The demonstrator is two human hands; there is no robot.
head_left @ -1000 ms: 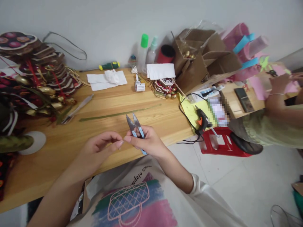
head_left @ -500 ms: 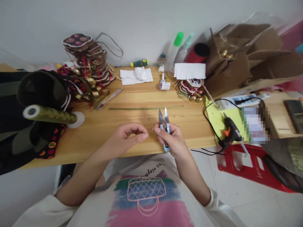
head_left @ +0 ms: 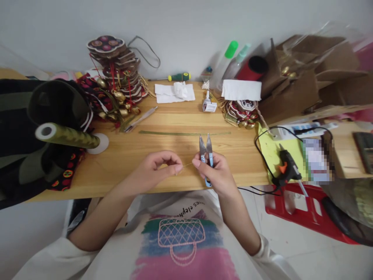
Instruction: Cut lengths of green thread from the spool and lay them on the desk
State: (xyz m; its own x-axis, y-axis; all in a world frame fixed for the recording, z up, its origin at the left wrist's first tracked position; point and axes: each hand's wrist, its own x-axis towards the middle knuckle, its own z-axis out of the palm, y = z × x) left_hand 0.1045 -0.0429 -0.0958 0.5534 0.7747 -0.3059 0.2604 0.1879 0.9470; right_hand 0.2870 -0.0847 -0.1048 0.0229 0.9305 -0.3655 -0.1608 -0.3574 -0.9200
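Note:
Between my two hands runs a thin, gold-coloured thread (head_left: 188, 165). My left hand (head_left: 159, 167) pinches one end of it between thumb and forefinger. In my right hand (head_left: 217, 171) lies a pair of thread snips (head_left: 206, 149) with light blue handles, blades parted and pointing away from me. The thumb and forefinger of that same hand also pinch the thread's other end. Just beyond the blade tips, a narrow green cord (head_left: 175, 133) lies straight across the wooden table (head_left: 125, 167).
At the back left stands a stack of flower-shaped pieces (head_left: 106, 46) with gold bells. A green ribbon roll (head_left: 70, 138) stands nearer. A small glue bottle (head_left: 208, 105) and a screwdriver (head_left: 179, 77) are at the back. To the right are a hot glue gun (head_left: 287, 167) and cardboard boxes (head_left: 291, 93).
My hands have drawn slightly apart, with my right hand moving right, so more of the thread shows between them. The whole view has shifted slightly.

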